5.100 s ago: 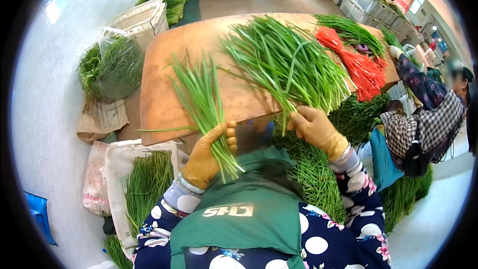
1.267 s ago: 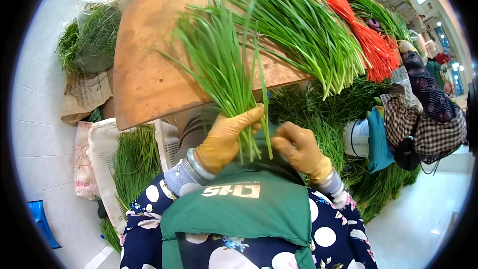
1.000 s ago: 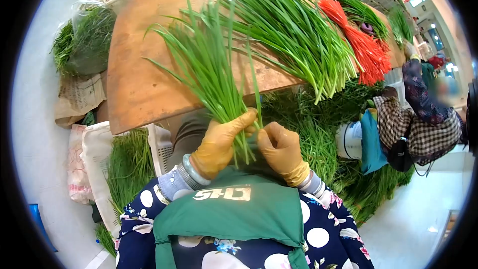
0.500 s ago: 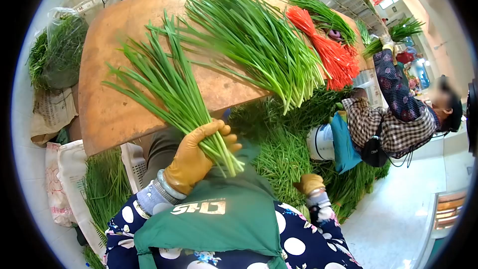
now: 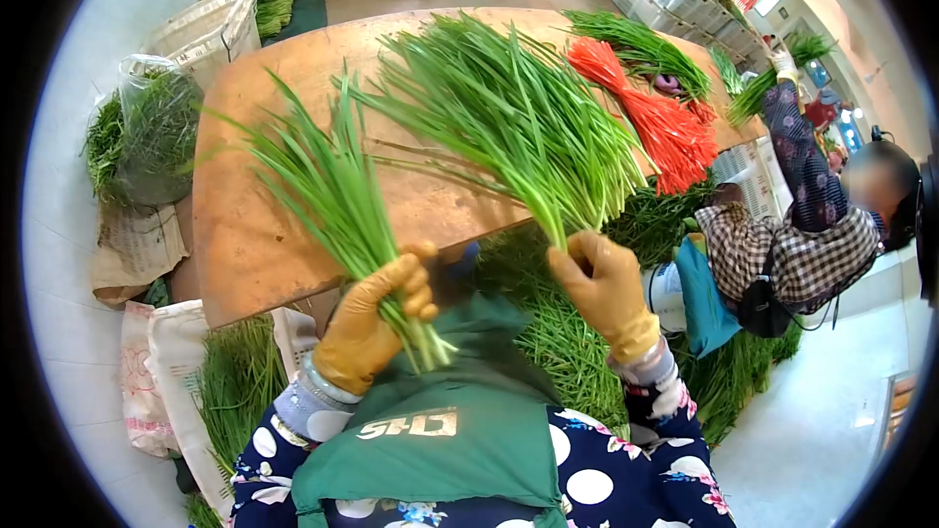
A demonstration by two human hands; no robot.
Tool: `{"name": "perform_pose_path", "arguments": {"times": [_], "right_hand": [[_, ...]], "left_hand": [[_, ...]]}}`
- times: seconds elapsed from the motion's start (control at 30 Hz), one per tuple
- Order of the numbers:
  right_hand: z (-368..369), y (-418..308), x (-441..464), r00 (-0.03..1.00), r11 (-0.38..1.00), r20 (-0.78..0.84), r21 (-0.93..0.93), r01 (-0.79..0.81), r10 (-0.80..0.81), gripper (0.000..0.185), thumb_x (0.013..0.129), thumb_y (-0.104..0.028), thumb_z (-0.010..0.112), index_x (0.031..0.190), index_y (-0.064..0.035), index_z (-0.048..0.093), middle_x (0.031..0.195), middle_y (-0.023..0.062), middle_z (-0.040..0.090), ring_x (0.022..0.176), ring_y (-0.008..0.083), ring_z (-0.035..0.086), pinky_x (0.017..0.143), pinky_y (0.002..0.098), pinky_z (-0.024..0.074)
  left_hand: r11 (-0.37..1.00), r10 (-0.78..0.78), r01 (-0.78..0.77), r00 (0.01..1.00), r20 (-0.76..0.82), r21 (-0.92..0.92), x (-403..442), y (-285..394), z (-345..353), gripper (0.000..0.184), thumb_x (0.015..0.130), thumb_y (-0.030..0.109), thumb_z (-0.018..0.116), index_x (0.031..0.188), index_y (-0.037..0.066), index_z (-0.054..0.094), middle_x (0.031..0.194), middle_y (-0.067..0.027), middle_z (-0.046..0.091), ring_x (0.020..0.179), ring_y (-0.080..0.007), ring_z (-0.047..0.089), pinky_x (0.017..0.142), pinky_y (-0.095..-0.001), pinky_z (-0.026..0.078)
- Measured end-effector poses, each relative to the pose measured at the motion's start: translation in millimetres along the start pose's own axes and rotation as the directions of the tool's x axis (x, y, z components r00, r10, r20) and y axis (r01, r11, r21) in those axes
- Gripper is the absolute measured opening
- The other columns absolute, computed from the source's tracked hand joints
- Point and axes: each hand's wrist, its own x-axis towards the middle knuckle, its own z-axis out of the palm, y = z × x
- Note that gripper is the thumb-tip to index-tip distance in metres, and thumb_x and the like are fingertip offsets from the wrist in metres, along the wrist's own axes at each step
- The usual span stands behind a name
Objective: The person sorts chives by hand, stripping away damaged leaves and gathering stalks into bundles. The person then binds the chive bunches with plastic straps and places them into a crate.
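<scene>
Green stalks [image 5: 344, 210] — in left hand [image 5: 370, 321].

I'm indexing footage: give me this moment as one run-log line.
left hand: gripping green bunch | right hand: pinching stems at large pile | red strips: on table beside pile

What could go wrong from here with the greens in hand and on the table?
1. The right hand pinches stalks at the pile's near side; overlapping neighbours might drag along if it pulls.
2. The pile's pale ends jut past the table's edge, with a heap of greens below, so loosened stalks could drop there.
3. The bunch in the left hand fans out above the grip; outer blades may snag or bend.
</scene>
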Motion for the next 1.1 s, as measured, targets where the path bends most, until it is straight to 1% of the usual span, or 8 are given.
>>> {"name": "perform_pose_path", "arguments": {"times": [0.07, 0.17, 0.37, 0.57, 0.67, 0.73, 0.87, 1.1], "right_hand": [[4, -7, -19, 0.976, 0.935, 0.214, 0.340, -0.104, 0.031, 0.026, 0.084, -0.027, 0.068, 0.076, -0.0038, 0.060, 0.065, 0.0157, 0.058, 0.055, 0.0325, 0.056, 0.052, 0.0374, 0.0452], [26, -16, -41, 0.965, 0.966, 0.230, 0.248, 0.070, -0.129, 0.025, 0.084, -0.026, 0.067, 0.076, -0.0053, 0.056, 0.065, 0.0149, 0.057, 0.057, 0.0329, 0.057, 0.052, 0.0400, 0.0445], [45, -27, -45, 0.870, 0.885, 0.209, -0.039, 0.463, -0.446, 0.028, 0.074, -0.023, 0.071, 0.067, -0.0094, 0.048, 0.058, 0.0091, 0.051, 0.054, 0.0310, 0.055, 0.050, 0.0412, 0.0443], [21, -15, -50, 0.864, 0.915, 0.305, 0.179, 0.362, -0.401, 0.021, 0.081, -0.025, 0.065, 0.073, -0.0086, 0.056, 0.064, 0.0120, 0.056, 0.058, 0.0316, 0.058, 0.052, 0.0426, 0.0459], [-4, 10, -30, 0.970, 0.970, -0.033, 0.018, 0.242, -0.242, 0.016, 0.083, -0.022, 0.065, 0.080, -0.0082, 0.059, 0.069, 0.0114, 0.059, 0.061, 0.0313, 0.060, 0.054, 0.0415, 0.0468], [-14, 20, -7, 0.953, 0.964, -0.173, -0.136, 0.227, -0.248, 0.014, 0.083, -0.020, 0.069, 0.085, -0.0072, 0.063, 0.073, 0.0111, 0.062, 0.062, 0.0290, 0.061, 0.055, 0.0360, 0.0484], [7, 41, 21, 0.983, 0.855, -0.056, -0.504, 0.125, -0.177, 0.019, 0.079, -0.022, 0.071, 0.086, -0.0085, 0.060, 0.079, 0.0112, 0.059, 0.071, 0.0315, 0.061, 0.060, 0.0407, 0.0481], [-7, 21, 23, 0.992, 0.990, -0.035, -0.075, 0.119, -0.121, 0.015, 0.079, -0.020, 0.070, 0.078, -0.0079, 0.061, 0.076, 0.0094, 0.057, 0.068, 0.0281, 0.059, 0.062, 0.0368, 0.0475]], "left_hand": [[0.992, -0.059, 0.061, 0.998, -0.020, 0.108, 6, -12, -11, 0.038, 0.094, 0.017, 0.059, 0.126, -0.001, 0.050, 0.092, -0.0043, 0.059, 0.076, -0.0115, 0.055, 0.070, -0.0279, 0.048], [0.978, -0.127, 0.128, 0.992, -0.016, 0.162, 14, -26, -12, 0.037, 0.094, 0.018, 0.060, 0.125, 0.001, 0.052, 0.114, -0.0111, 0.062, 0.087, -0.0145, 0.061, 0.073, -0.0292, 0.054], [0.900, 0.014, 0.011, 0.998, -0.054, 0.437, 23, -32, -9, 0.034, 0.092, 0.015, 0.061, 0.123, 0.002, 0.054, 0.100, -0.0093, 0.066, 0.085, -0.0154, 0.065, 0.073, -0.0280, 0.055], [0.994, 0.034, -0.040, 0.998, 0.055, 0.106, 3, -8, 19, 0.024, 0.090, 0.010, 0.057, 0.113, 0.001, 0.057, 0.099, -0.0063, 0.060, 0.086, -0.0184, 0.061, 0.082, -0.0397, 0.055], [0.995, 0.090, -0.075, 0.961, 0.260, -0.068, 0, 18, 11, 0.025, 0.091, 0.013, 0.055, 0.113, 0.002, 0.055, 0.086, -0.0041, 0.055, 0.071, -0.0158, 0.056, 0.068, -0.0357, 0.052], [0.991, 0.115, -0.101, 0.979, 0.167, -0.089, 3, 11, 15, 0.026, 0.091, 0.013, 0.055, 0.115, 0.002, 0.055, 0.076, -0.0014, 0.047, 0.060, -0.0121, 0.046, 0.056, -0.0286, 0.041], [0.982, -0.059, 0.081, 0.990, 0.131, -0.172, 15, -6, -15, 0.028, 0.095, 0.014, 0.053, 0.119, -0.001, 0.053, 0.067, 0.0027, 0.036, 0.051, -0.0066, 0.032, 0.047, -0.0229, 0.028], [1.000, 0.001, -0.002, 1.000, -0.006, -0.023, 4, -4, 1, 0.024, 0.096, 0.018, 0.055, 0.113, 0.000, 0.055, 0.069, 0.0020, 0.042, 0.054, -0.0074, 0.038, 0.052, -0.0242, 0.035]]}}
